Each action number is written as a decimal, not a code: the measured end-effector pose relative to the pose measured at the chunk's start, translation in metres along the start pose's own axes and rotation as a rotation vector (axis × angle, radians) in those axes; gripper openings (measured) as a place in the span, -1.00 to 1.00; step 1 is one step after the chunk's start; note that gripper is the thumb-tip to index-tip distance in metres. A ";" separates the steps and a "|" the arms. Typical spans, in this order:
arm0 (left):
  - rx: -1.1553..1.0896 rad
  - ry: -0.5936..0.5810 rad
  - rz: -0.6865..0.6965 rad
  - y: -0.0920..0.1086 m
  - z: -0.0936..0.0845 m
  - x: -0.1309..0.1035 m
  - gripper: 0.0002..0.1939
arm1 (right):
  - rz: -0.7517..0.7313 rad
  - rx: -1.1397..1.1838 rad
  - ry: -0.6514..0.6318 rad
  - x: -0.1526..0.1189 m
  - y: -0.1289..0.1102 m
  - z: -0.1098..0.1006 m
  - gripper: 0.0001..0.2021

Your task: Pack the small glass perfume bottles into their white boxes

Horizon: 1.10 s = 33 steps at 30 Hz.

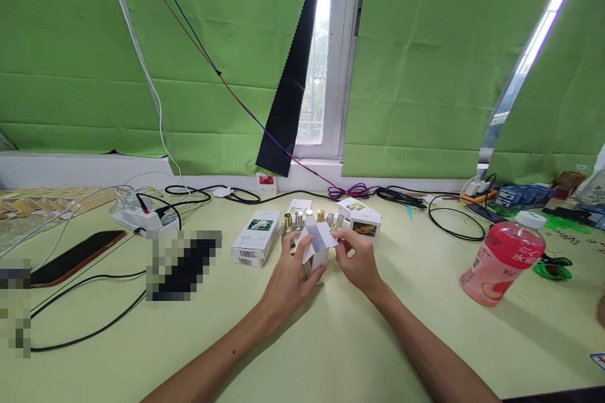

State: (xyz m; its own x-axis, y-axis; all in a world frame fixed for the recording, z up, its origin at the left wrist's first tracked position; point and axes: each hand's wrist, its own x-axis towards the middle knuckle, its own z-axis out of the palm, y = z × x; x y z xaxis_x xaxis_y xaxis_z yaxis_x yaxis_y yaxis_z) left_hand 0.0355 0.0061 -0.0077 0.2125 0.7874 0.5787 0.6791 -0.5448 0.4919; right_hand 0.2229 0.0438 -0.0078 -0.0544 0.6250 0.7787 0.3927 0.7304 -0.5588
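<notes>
A small white carton (320, 254) stands upright on the table, its top flaps raised. Fingers and thumb of my left hand (293, 274) wrap round it from the left. At the right flap, my right hand (358, 259) pinches the edge between thumb and fingertips. Behind the carton stand several small glass bottles (299, 221) with gold and silver caps, partly hidden by it and my hands. A flat white box with a flower picture (258, 233) lies to the left. To the right, behind my right hand, sits another white box (366, 227) with a picture on its side.
A pink-labelled drink bottle (503, 258) stands on the right. A phone (78, 258) and a power strip (144, 217) with cables are on the left. Coiled cables (401, 196) run along the back edge, below green blinds (425, 63). Green sunglasses (553, 269) lie far right.
</notes>
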 end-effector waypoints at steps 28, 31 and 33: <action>-0.010 0.136 -0.014 -0.001 -0.004 0.007 -0.55 | 0.027 0.113 -0.288 -0.002 -0.004 0.001 -0.63; 0.008 0.169 -0.028 -0.004 -0.005 0.009 -0.54 | 0.032 0.092 -0.282 -0.003 -0.002 0.002 -0.55; 0.023 0.193 -0.045 -0.007 -0.005 0.010 -0.52 | 0.066 0.075 -0.248 -0.004 0.000 0.003 -0.51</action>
State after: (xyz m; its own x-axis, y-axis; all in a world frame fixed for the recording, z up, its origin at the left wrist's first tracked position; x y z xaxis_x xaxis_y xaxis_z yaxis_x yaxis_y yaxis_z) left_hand 0.0293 0.0158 -0.0017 0.0446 0.7394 0.6718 0.7013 -0.5021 0.5061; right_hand 0.2201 0.0423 -0.0115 -0.2579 0.7133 0.6517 0.3340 0.6988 -0.6326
